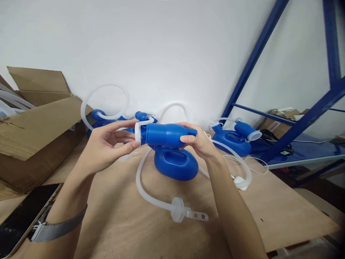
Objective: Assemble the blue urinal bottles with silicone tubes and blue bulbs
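A blue plastic bottle (172, 158) with a handle and a long neck is held above the brown tabletop (129, 223). My right hand (198, 142) is wrapped round its neck. My left hand (107, 145) pinches the translucent white cap ring (138, 132) at the neck's mouth with thumb and fingers. A translucent tube (142, 187) hangs from the bottle and curves down to a round flange end (178, 209) lying on the table.
More blue bottles with tubes lie against the white wall, one (231, 138) at right and others (98, 117) at left. An open cardboard box (32, 126) stands at left. A phone (23, 219) lies near my left wrist. Blue shelf frame (304, 120) at right.
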### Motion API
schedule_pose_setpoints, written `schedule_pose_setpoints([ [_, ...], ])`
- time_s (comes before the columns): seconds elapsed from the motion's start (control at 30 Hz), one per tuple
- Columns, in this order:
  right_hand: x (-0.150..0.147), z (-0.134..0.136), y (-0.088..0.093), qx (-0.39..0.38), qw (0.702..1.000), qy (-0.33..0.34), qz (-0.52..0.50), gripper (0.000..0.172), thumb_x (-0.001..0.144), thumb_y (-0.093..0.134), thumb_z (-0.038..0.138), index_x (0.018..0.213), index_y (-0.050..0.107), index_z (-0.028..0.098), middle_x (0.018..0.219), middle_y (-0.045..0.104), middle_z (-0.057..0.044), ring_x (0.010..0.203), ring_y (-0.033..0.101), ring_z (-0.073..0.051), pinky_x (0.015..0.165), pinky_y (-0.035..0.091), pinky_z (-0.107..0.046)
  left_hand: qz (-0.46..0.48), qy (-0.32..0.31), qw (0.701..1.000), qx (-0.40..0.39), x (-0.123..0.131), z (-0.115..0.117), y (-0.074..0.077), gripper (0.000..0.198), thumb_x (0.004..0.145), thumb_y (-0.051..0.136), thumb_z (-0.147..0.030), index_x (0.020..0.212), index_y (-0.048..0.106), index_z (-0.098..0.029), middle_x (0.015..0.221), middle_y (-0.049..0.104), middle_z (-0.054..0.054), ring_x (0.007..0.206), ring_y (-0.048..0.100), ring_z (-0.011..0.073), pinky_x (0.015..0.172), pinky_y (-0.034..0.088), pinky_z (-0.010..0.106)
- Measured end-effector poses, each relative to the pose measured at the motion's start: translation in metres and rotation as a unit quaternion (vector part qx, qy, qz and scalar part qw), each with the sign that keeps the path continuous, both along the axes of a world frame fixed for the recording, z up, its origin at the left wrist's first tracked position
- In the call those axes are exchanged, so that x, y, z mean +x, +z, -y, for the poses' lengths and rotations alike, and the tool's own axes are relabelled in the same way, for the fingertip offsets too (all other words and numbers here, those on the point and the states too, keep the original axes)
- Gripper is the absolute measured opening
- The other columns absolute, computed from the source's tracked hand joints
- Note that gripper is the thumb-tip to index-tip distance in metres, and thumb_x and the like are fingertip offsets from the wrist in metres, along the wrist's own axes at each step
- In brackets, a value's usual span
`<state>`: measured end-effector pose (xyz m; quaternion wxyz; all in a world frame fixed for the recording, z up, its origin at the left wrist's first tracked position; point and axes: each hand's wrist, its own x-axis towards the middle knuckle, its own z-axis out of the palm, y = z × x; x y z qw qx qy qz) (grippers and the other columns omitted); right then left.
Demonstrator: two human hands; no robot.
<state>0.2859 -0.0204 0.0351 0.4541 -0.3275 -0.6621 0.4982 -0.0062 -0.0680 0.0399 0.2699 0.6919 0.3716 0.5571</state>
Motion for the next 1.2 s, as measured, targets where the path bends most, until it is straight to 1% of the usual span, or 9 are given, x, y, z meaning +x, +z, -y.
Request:
schedule_pose_setpoints([
  [0.13, -0.0019, 0.0002, -0.0003, -0.009, 1.000, 0.007, -0.007, 0.065, 0.062, 0.085, 0.044, 0.121, 0.072, 0.018, 0.110, 0.072, -0.010, 0.090, 0.071, -0.026, 0.059, 0.060, -0.030, -0.046, -0.019, 0.999, 0.003, 0.0043, -0.0003, 0.0003, 0.060, 0.074, 0.094, -0.040, 0.129, 0.077, -0.026, 0.126, 0.078, 0.009, 0.093, 0.079, 0.0270, 0.086, 0.070, 0.040],
  [0.23, -0.0033, 0.0003, -0.0002, -0.019, 1.000, 0.021, -0.011, 0.062, 0.062, 0.086, 0.044, 0.116, 0.072, 0.018, 0.107, 0.072, -0.009, 0.087, 0.072, -0.025, 0.059, 0.060, -0.029, -0.054, -0.031, 0.998, 0.011, 0.0076, 0.0000, 0.0005, 0.058, 0.077, 0.092, -0.041, 0.131, 0.077, -0.027, 0.132, 0.076, 0.009, 0.095, 0.079, 0.0260, 0.088, 0.069, 0.040],
  [0.33, -0.0020, -0.0008, -0.0004, -0.040, 0.998, 0.047, -0.004, 0.063, 0.061, 0.086, 0.045, 0.116, 0.071, 0.018, 0.100, 0.073, -0.007, 0.078, 0.074, -0.024, 0.056, 0.059, -0.029, -0.062, -0.042, 0.997, 0.010, 0.0072, 0.0006, 0.0009, 0.055, 0.079, 0.090, -0.041, 0.131, 0.077, -0.028, 0.132, 0.077, 0.008, 0.096, 0.079, 0.0265, 0.087, 0.069, 0.040],
  [0.43, 0.0014, -0.0025, -0.0011, -0.041, 0.998, 0.052, 0.004, 0.062, 0.062, 0.086, 0.046, 0.116, 0.071, 0.019, 0.098, 0.074, -0.006, 0.071, 0.073, -0.023, 0.053, 0.057, -0.029, -0.068, -0.049, 0.996, 0.008, 0.0050, 0.0010, 0.0012, 0.055, 0.080, 0.089, -0.042, 0.132, 0.077, -0.028, 0.132, 0.076, 0.009, 0.099, 0.079, 0.0280, 0.088, 0.069, 0.041],
  [0.53, 0.0041, -0.0041, -0.0026, -0.028, 0.998, 0.056, 0.012, 0.058, 0.064, 0.085, 0.045, 0.115, 0.073, 0.019, 0.097, 0.075, -0.006, 0.073, 0.073, -0.022, 0.055, 0.057, -0.028, -0.071, -0.041, 0.997, 0.006, 0.0040, 0.0009, 0.0010, 0.055, 0.080, 0.089, -0.042, 0.132, 0.077, -0.028, 0.129, 0.077, 0.009, 0.098, 0.079, 0.0286, 0.084, 0.069, 0.040],
  [0.67, 0.0032, -0.0050, -0.0036, -0.027, 0.998, 0.051, 0.014, 0.060, 0.064, 0.085, 0.046, 0.116, 0.074, 0.019, 0.098, 0.075, -0.007, 0.077, 0.073, -0.024, 0.059, 0.059, -0.030, -0.072, -0.030, 0.997, 0.006, 0.0048, 0.0002, 0.0006, 0.057, 0.077, 0.091, -0.042, 0.130, 0.078, -0.027, 0.126, 0.078, 0.009, 0.095, 0.079, 0.0277, 0.084, 0.069, 0.040],
  [0.77, 0.0012, -0.0042, -0.0029, -0.027, 0.998, 0.050, 0.010, 0.061, 0.064, 0.086, 0.046, 0.116, 0.074, 0.018, 0.100, 0.075, -0.007, 0.078, 0.073, -0.024, 0.058, 0.059, -0.030, -0.074, -0.021, 0.997, 0.000, 0.0051, -0.0002, 0.0005, 0.058, 0.076, 0.091, -0.043, 0.129, 0.078, -0.025, 0.125, 0.078, 0.010, 0.093, 0.079, 0.0277, 0.082, 0.070, 0.040],
  [1.03, 0.0021, -0.0049, -0.0054, -0.036, 0.998, 0.043, 0.002, 0.054, 0.065, 0.085, 0.043, 0.113, 0.073, 0.019, 0.103, 0.075, -0.007, 0.080, 0.074, -0.024, 0.059, 0.060, -0.030, -0.072, -0.006, 0.997, 0.005, 0.0002, 0.0007, 0.0015, 0.055, 0.075, 0.092, -0.042, 0.126, 0.079, -0.025, 0.116, 0.080, 0.009, 0.088, 0.078, 0.0251, 0.079, 0.069, 0.036],
  [1.2, 0.0016, -0.0054, -0.0065, -0.042, 0.998, 0.041, 0.002, 0.054, 0.066, 0.084, 0.043, 0.113, 0.073, 0.019, 0.100, 0.075, -0.007, 0.076, 0.074, -0.023, 0.058, 0.059, -0.030, -0.095, -0.010, 0.995, 0.000, 0.0038, 0.0008, 0.0023, 0.059, 0.077, 0.090, -0.046, 0.130, 0.078, -0.026, 0.122, 0.079, 0.010, 0.092, 0.078, 0.0278, 0.081, 0.070, 0.040],
])
